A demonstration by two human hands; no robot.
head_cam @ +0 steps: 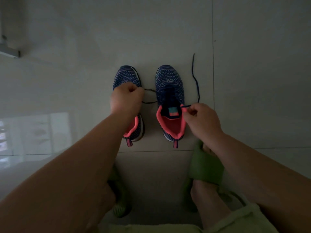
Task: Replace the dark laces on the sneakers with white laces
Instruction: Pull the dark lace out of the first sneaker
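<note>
Two dark blue knit sneakers with pink collars stand side by side on the floor, toes pointing away. My left hand (pixel 126 100) is over the left sneaker (pixel 126 75), fingers curled around one end of the dark lace (pixel 149 95) that leads to the right sneaker (pixel 169 81). My right hand (pixel 202 120) pinches the other end of the dark lace (pixel 196 78) beside the right sneaker's collar; that end trails away over the floor. The middle of the left sneaker is hidden by my hand. No white laces are in view.
The shoes stand on pale floor tiles (pixel 84 47) in dim light. My feet in green slippers (pixel 207 167) are just behind the sneakers. A bright reflection lies on the floor at the left (pixel 33 132). A grey ledge (pixel 10 52) sits at the far left.
</note>
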